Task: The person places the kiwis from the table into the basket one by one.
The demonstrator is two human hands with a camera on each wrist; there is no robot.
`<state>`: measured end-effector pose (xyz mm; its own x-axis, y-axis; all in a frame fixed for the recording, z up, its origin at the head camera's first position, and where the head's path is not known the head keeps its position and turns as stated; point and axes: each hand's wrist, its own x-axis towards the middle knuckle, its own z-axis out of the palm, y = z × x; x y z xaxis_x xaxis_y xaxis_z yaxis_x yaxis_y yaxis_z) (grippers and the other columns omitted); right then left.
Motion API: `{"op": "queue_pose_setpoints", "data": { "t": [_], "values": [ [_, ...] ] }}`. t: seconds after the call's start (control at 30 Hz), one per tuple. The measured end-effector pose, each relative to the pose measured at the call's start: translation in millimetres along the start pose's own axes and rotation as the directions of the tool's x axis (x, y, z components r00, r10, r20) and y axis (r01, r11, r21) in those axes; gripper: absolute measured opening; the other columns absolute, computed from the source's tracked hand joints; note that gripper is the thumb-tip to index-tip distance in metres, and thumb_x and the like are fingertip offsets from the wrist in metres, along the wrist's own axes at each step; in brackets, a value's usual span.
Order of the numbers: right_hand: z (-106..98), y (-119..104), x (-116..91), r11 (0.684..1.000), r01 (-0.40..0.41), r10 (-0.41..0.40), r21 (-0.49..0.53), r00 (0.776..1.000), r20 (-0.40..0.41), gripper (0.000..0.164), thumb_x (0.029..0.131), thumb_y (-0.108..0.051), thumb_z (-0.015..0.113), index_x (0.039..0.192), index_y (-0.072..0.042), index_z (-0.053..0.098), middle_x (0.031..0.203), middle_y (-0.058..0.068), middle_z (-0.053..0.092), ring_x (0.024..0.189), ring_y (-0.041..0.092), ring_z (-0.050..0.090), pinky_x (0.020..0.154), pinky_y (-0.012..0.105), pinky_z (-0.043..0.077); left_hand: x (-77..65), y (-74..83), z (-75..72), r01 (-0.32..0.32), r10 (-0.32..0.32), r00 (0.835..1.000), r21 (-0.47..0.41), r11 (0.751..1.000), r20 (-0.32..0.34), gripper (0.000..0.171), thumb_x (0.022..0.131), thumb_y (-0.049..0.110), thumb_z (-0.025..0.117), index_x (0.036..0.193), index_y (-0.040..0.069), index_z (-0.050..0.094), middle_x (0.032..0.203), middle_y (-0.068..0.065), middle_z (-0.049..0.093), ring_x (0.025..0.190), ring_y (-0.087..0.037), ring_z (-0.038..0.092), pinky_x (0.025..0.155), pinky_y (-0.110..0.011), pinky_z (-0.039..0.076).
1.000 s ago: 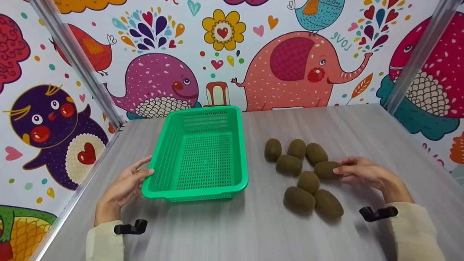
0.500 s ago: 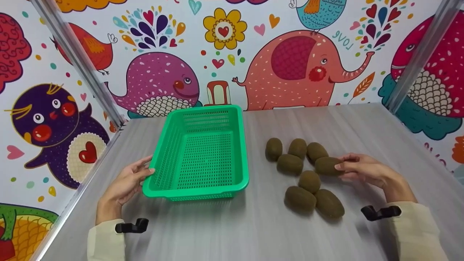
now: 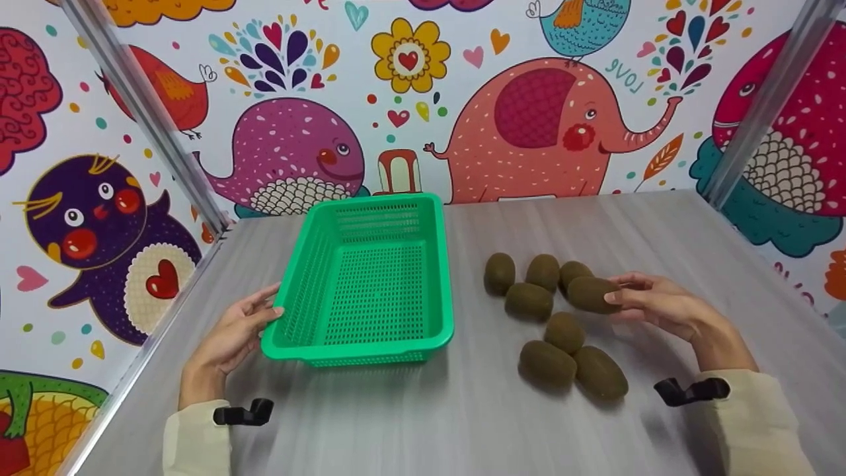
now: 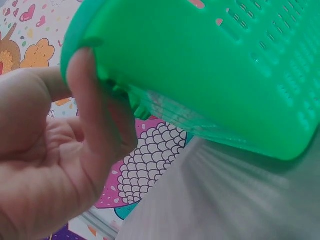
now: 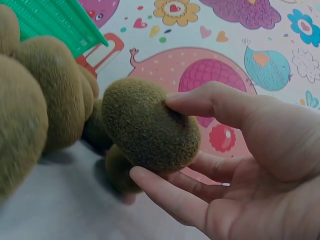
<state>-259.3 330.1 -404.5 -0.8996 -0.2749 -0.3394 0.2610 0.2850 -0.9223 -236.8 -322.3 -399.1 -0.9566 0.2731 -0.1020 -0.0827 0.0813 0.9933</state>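
Observation:
My right hand (image 3: pixel 667 311) pinches a brown fuzzy kiwifruit (image 3: pixel 593 295) between thumb and fingers. In the right wrist view, that kiwifruit (image 5: pixel 150 125) appears raised off the table, with other kiwifruits behind and to its left. It partly covers another kiwifruit (image 3: pixel 574 270) in the head view. Several more lie close by, among them one kiwifruit (image 3: pixel 547 365) nearest the front. On the left, my left hand (image 3: pixel 231 337) grips the left rim of a green plastic basket (image 3: pixel 377 352), thumb over the edge. No fruit shows inside the basket. The left wrist view shows the thumb (image 4: pixel 82 75) on the rim.
Both sit on a grey wood-grain table (image 3: pixel 476 423). A wall with cartoon animals (image 3: pixel 529 132) stands behind it, and metal posts (image 3: pixel 152 125) rise at the table's back corners. Black wrist mounts (image 3: pixel 244 413) project over the table from the sleeves.
My right hand has taken the kiwifruit slightly upward and away in the head view, and it now overlaps the one behind. The left hand and the basket stay in place.

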Motion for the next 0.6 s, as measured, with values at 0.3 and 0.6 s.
{"op": "queue_pose_setpoints", "data": {
  "t": [0.3, 0.6],
  "values": [
    [13.3, -14.5, -3.3, 0.998, 0.031, -0.033, -0.049, 0.998, -0.045, 0.060, 0.098, -0.032, 0.065, 0.141, -0.001, 0.036, 0.129, 0.006, 0.046, 0.109, 0.011, 0.060, 0.102, 0.032, 0.055, 1.2, -1.9, 0.3, -0.020, 0.020, 1.000, -0.018, 1.000, 0.003, 0.068, 0.104, 0.011, 0.051, 0.158, -0.004, 0.012, 0.123, 0.006, 0.063, 0.103, -0.009, 0.070, 0.087, -0.028, 0.061],
    [19.6, -25.0, -1.6, 0.998, 0.039, -0.041, -0.040, 0.997, -0.066, 0.065, 0.098, -0.035, 0.065, 0.144, -0.002, 0.033, 0.136, 0.009, 0.041, 0.112, 0.010, 0.058, 0.103, 0.030, 0.054, 1.4, -2.4, -0.3, -0.005, 0.004, 1.000, -0.033, 0.999, -0.014, 0.066, 0.104, 0.010, 0.051, 0.158, -0.001, 0.015, 0.123, 0.006, 0.064, 0.101, -0.009, 0.070, 0.085, -0.028, 0.061]
  ]
}}
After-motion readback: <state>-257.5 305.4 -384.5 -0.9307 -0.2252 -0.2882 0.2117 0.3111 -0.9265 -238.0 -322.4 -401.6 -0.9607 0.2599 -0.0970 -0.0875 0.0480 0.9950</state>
